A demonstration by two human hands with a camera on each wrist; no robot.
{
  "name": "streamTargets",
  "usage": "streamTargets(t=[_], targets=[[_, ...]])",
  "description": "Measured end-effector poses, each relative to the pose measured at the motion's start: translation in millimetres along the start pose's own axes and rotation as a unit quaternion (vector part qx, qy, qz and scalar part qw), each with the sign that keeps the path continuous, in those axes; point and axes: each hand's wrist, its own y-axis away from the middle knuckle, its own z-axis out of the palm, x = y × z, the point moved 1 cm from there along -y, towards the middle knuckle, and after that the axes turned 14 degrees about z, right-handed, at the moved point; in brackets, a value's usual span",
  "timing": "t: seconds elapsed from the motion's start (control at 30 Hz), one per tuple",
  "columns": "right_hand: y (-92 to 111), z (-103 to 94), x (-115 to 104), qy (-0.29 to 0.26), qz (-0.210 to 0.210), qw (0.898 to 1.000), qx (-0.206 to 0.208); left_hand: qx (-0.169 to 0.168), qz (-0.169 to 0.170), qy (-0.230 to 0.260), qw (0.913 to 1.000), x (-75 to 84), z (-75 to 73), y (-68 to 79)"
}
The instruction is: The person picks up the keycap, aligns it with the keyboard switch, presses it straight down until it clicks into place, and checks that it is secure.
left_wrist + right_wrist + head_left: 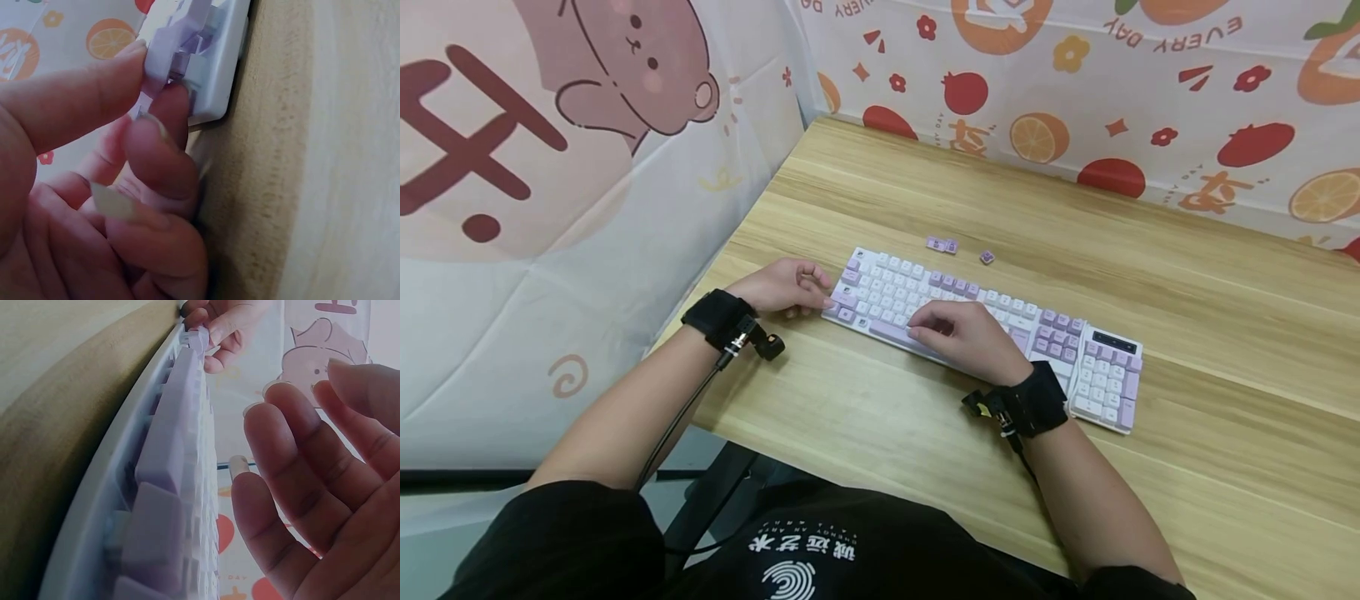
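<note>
A white and lilac keyboard lies on the wooden table, angled from upper left to lower right. At its near left corner my left hand pinches a lilac keycap. In the left wrist view the thumb presses the cap's top face while a fingertip reaches under its edge. The cap sits close over the corner of the white case. My right hand hovers over the middle of the keyboard, covering some keys. Its fingers are loosely bent, with nothing between them.
Behind the keyboard lie a lilac keycap pair and a single lilac keycap. A white cable crosses the keyboard's right part, left of the number pad. Printed cloth hangs along the table's back and left edges.
</note>
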Motion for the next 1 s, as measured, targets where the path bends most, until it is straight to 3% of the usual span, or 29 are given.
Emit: streamTargets(t=[0.4, 1.0], targets=[[-1.1, 1.5, 1.4, 0.004, 0.005, 1.000, -0.011, -0.020, 0.022, -0.029, 0.9991, 0.8, -1.0, 0.7], [-1.1, 5.8, 1.4, 0.013, 0.013, 0.999, -0.027, -0.019, 0.000, -0.036, 0.9992, 4.6, 2.5, 0.0]])
